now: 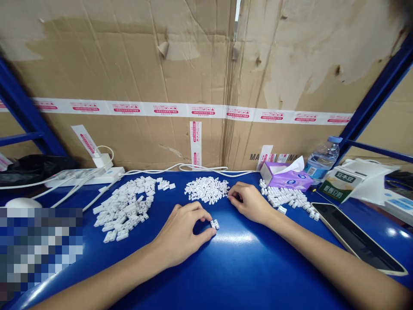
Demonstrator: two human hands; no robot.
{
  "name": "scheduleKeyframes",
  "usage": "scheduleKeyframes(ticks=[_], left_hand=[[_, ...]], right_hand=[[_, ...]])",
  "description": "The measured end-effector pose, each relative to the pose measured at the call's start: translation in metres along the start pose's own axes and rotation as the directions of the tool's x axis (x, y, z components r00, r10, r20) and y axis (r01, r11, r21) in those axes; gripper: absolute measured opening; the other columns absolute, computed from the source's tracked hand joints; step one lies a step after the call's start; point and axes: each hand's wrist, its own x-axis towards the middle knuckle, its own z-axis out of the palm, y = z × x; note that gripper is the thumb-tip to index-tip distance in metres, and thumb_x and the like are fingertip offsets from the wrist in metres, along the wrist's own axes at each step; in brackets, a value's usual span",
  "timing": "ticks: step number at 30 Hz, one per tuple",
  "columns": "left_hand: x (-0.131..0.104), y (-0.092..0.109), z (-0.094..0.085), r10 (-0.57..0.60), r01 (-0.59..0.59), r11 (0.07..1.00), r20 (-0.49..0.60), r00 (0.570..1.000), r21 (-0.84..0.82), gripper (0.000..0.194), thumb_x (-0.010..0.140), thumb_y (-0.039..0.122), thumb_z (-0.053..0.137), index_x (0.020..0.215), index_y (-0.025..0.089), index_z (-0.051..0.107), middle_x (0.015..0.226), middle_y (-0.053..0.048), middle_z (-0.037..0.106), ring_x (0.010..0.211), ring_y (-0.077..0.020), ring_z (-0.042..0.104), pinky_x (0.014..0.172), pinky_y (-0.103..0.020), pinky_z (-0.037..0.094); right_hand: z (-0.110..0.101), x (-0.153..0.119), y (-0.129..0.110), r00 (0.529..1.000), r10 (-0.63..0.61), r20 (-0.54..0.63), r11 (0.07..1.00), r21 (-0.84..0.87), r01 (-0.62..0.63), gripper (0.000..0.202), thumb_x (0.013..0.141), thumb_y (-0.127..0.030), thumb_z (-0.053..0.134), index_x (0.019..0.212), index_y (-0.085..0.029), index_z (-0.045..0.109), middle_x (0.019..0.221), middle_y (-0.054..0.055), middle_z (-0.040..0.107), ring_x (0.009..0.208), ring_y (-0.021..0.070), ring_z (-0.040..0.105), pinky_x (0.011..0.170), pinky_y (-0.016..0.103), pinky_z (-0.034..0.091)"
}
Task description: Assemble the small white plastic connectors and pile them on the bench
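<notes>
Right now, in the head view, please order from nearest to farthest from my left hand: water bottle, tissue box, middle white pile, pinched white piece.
1. Pinched white piece, in the left hand.
2. Middle white pile, just beyond the hand.
3. Tissue box, at the back right.
4. Water bottle, right of the box.

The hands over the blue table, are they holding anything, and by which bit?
The left hand pinches a small white plastic piece by its edges, between thumb and finger. Whether the right hand holds anything can't be told.
</notes>
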Motion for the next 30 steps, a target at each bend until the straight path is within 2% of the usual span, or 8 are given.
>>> scheduleKeyframes(ticks=[6, 10, 16, 19, 24, 30], left_hand=[[-0.002, 0.000, -0.001, -0.004, 0.004, 1.000, 0.015, 1.000, -0.030, 0.015, 0.090, 0.041, 0.069, 0.095, 0.030, 0.078, 0.099, -0.001, 0.069, 0.084, -0.0217, 0.061, 0.085, -0.041, 0.039], [-0.003, -0.001, -0.002, -0.007, 0.007, 0.999, 0.019, 1.000, -0.035, 0.014, 0.089, 0.040, 0.070, 0.095, 0.030, 0.078, 0.098, 0.001, 0.069, 0.086, -0.0213, 0.061, 0.084, -0.040, 0.038], [-0.003, -0.002, -0.003, 0.006, -0.004, 0.999, 0.034, 0.999, -0.054, 0.015, 0.089, 0.039, 0.071, 0.100, 0.032, 0.077, 0.098, 0.002, 0.069, 0.084, -0.0198, 0.061, 0.085, -0.039, 0.037], [-0.002, 0.000, -0.004, -0.003, 0.005, 0.999, 0.052, 0.999, -0.054, 0.013, 0.090, 0.037, 0.070, 0.100, 0.032, 0.077, 0.098, 0.002, 0.069, 0.084, -0.0198, 0.060, 0.085, -0.040, 0.037], [-0.002, 0.001, -0.006, -0.004, 0.008, 0.998, 0.064, 0.998, -0.060, 0.012, 0.090, 0.036, 0.070, 0.099, 0.032, 0.077, 0.098, 0.002, 0.068, 0.086, -0.0198, 0.060, 0.085, -0.040, 0.037], [-0.002, -0.004, -0.002, 0.021, -0.019, 0.998, 0.049, 0.999, -0.056, 0.011, 0.091, 0.036, 0.069, 0.098, 0.032, 0.077, 0.096, 0.003, 0.067, 0.085, -0.0192, 0.060, 0.085, -0.039, 0.036]], right_hand=[[-0.008, -0.005, -0.009, 0.993, -0.095, 0.068, 0.993, 0.080, 0.089, 0.015, 0.076, -0.003, 0.062, 0.075, -0.017, 0.064, 0.079, 0.001, 0.064, 0.070, 0.0138, 0.056, 0.068, 0.025, 0.042], [-0.013, -0.010, -0.018, 0.981, -0.133, 0.137, 0.981, 0.156, 0.112, 0.017, 0.073, 0.000, 0.063, 0.070, -0.017, 0.061, 0.074, -0.001, 0.062, 0.067, 0.0119, 0.053, 0.065, 0.023, 0.040], [-0.014, -0.016, -0.021, 0.963, -0.181, 0.201, 0.969, 0.205, 0.140, 0.023, 0.082, -0.004, 0.062, 0.100, -0.017, 0.070, 0.077, -0.001, 0.064, 0.064, 0.0111, 0.053, 0.062, 0.024, 0.041], [-0.016, -0.017, -0.021, 0.960, -0.173, 0.222, 0.967, 0.223, 0.123, 0.016, 0.088, -0.009, 0.062, 0.097, -0.017, 0.073, 0.081, 0.002, 0.068, 0.066, 0.0120, 0.057, 0.064, 0.025, 0.044], [-0.020, -0.018, -0.028, 0.953, -0.118, 0.280, 0.944, 0.331, 0.020, 0.010, 0.089, -0.013, 0.066, 0.091, -0.017, 0.075, 0.078, 0.002, 0.071, 0.065, 0.0127, 0.061, 0.061, 0.025, 0.046], [-0.019, -0.021, -0.042, 0.945, -0.175, 0.276, 0.878, 0.478, 0.023, 0.017, 0.090, -0.011, 0.066, 0.093, -0.021, 0.079, 0.085, 0.001, 0.076, 0.079, 0.0138, 0.066, 0.071, 0.025, 0.049]])
